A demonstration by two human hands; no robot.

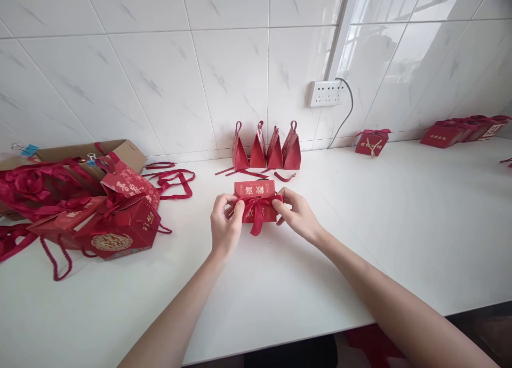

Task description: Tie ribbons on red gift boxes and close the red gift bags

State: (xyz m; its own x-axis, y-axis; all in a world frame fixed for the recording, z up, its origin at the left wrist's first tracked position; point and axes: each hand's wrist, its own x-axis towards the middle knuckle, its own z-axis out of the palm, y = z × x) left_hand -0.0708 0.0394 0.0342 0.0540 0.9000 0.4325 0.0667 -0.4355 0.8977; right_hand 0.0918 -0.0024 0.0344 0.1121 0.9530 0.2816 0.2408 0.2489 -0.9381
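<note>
A small red gift box [255, 188] with pale printed characters lies on the white table in front of me. Tied across its middle is a dark red satin ribbon bow [257, 223], its tails hanging toward me. My left hand [226, 218] pinches the bow's left loop between thumb and fingers, at the box's left end. At the other end my right hand [295, 212] has the right loop pinched the same way. The fingers behind the ribbon are partly hidden.
Behind the box stand several triangular red boxes [258, 153] with ribbon loops, near loose ribbon strips [286, 176]. At left are a cardboard box [134, 157] of ribbon and red gift boxes [136, 232]. More boxes [442, 135] and a bowed box [372, 143] sit right.
</note>
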